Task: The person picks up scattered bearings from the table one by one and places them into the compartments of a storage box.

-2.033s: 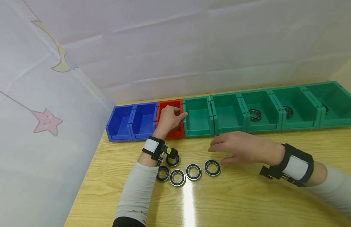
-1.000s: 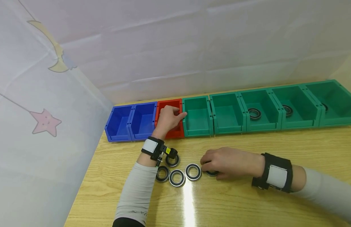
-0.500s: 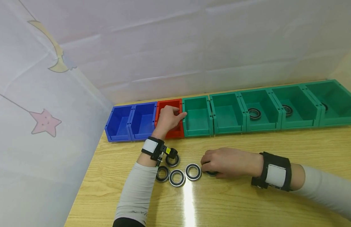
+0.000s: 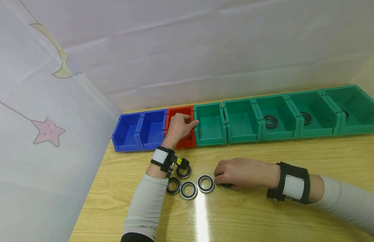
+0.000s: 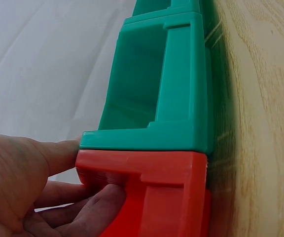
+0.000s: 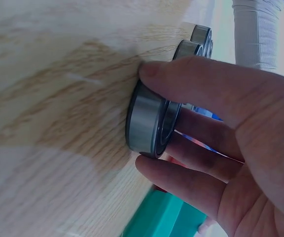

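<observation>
My right hand [image 4: 244,173] is low over the table, its thumb and fingers on opposite sides of a bearing [image 6: 147,118]. That bearing lies flat on the wood and is mostly hidden by the hand in the head view. To its left are more loose bearings [image 4: 206,183], black-sealed with steel rims. My left hand [image 4: 180,127] grips the side wall of the red bin [image 5: 166,173]; curled fingers reach inside it, and the thumb lies by the rim of the adjoining green bin [image 5: 179,89]. No bearing shows in the left hand.
Blue bins [image 4: 126,132] stand left of the red one; several green bins [image 4: 242,124] run right. Single bearings [image 4: 270,121] lie in the three rightmost green bins. A pale cloth wall [image 4: 175,50] rises behind the row.
Over two seconds my right hand has come down and left from above the table onto the rightmost loose bearing; it is nearly still lately. My left hand stays at the red bin.
</observation>
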